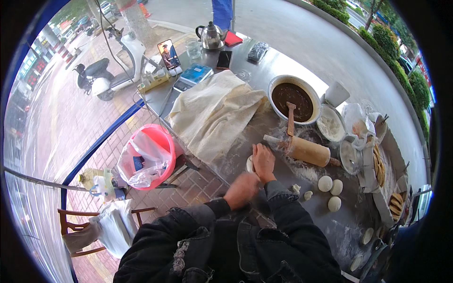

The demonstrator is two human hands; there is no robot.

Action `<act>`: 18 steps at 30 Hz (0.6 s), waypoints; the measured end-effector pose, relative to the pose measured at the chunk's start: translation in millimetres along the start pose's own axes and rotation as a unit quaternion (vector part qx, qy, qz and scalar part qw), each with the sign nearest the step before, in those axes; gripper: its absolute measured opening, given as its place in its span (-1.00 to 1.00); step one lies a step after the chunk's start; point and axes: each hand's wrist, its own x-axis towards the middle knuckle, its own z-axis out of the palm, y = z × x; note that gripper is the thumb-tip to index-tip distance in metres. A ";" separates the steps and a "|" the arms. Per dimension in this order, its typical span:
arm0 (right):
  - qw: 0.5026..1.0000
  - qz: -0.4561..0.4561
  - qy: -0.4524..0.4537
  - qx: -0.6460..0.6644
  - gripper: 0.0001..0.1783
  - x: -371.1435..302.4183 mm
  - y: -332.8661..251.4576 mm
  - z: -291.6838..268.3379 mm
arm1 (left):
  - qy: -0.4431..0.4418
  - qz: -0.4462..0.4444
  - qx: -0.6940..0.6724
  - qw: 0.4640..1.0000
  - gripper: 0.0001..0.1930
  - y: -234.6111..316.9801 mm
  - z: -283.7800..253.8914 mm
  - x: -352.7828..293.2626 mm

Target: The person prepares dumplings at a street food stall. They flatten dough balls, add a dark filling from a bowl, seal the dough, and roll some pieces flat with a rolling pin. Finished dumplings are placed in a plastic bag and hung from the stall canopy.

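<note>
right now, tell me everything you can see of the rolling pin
The rolling pin is a thick tan cylinder, wooden by its look, with a thinner handle at each end, the left one paler. It lies on the floury table, to the right of the right hand, nearer than the bowl. No hand holds it. The spatula reaches toward its left end; whether they touch, I can't tell.

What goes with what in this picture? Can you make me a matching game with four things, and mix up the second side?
Things:
1. Bucket
2. Dough piece
3. Kettle
4. Rolling pin

Matches:
A. Silver
B. Touching the right hand
C. Tan
D. Pink

Right pairs: 1-D, 2-B, 3-A, 4-C.
</note>
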 end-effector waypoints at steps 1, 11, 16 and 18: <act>0.999 0.037 0.002 0.035 -0.53 2.9 -1.9 -4.1 | -0.074 0.077 -0.010 0.994 -0.35 5.0 6.8 -1.5; 0.965 0.085 0.151 0.196 -0.54 -40.7 19.5 -34.4 | 0.282 0.090 0.175 0.939 -0.49 -43.0 -62.8 64.6; 0.956 -0.015 0.281 0.081 -0.56 -39.4 24.2 1.0 | 0.176 0.034 0.000 0.984 -0.69 -21.3 -15.3 44.7; 0.953 0.088 0.174 0.234 -0.55 -40.5 26.1 -3.2 | 0.223 0.000 -0.070 0.972 -0.73 -14.1 -7.6 46.5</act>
